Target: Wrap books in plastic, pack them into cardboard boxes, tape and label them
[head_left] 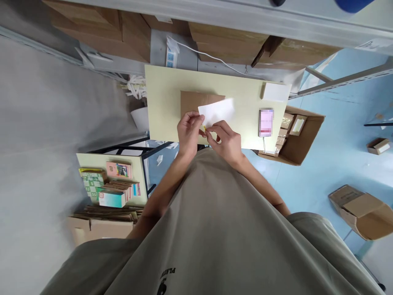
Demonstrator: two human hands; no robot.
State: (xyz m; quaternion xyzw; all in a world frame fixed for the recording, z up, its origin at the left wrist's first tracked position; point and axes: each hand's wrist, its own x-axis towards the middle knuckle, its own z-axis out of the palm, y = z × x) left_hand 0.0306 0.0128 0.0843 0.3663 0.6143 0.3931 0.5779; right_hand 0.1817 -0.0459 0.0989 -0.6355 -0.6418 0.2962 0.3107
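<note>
My left hand (189, 133) is closed in a pinch on the lower left corner of a white sheet of paper (216, 111), which is held over the table and slightly blurred at its far right end. My right hand (225, 141) is closed too, thumb and fingertips together at a small yellow piece (204, 128) beside the left fingertips. What that piece is cannot be made out. Behind the sheet and the left hand, a flat brown cardboard box (192, 101) lies on the pale yellow table (162, 106), partly covered from sight.
On the table's right lie a phone (265, 123) with a cable and a white box (275, 91). An open carton (302, 143) with small packages stands right of the table. A power strip (171, 58) is behind. Boxes and booklets fill a side table (141, 174) at left.
</note>
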